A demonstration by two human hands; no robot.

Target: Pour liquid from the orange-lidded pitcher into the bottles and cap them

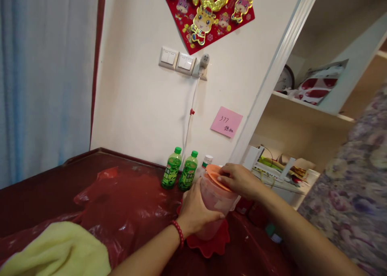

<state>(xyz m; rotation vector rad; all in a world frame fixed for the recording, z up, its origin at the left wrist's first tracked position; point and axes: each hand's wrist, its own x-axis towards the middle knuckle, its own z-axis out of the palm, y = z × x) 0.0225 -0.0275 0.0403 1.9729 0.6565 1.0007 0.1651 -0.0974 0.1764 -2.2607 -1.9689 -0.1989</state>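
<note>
A translucent pitcher point(216, 201) with an orange lid point(215, 175) stands on a red, wavy-edged tray point(208, 250). My left hand point(196, 211), a red bead bracelet at its wrist, is wrapped round the pitcher's near left side. On top, my right hand point(240, 180) has its fingers closed on the orange lid. Two green-capped bottles point(171, 169) with green labels stand just behind and to the left. Beside them, partly hidden by the pitcher, is a small white-capped bottle point(207, 160).
A yellow cloth point(60, 252) lies at the front left on red plastic sheeting point(130, 199) over the dark red table point(27, 197). A white cord point(188, 131) hangs from the wall socket behind the bottles. Shelves and a floral curtain point(347, 195) are at the right.
</note>
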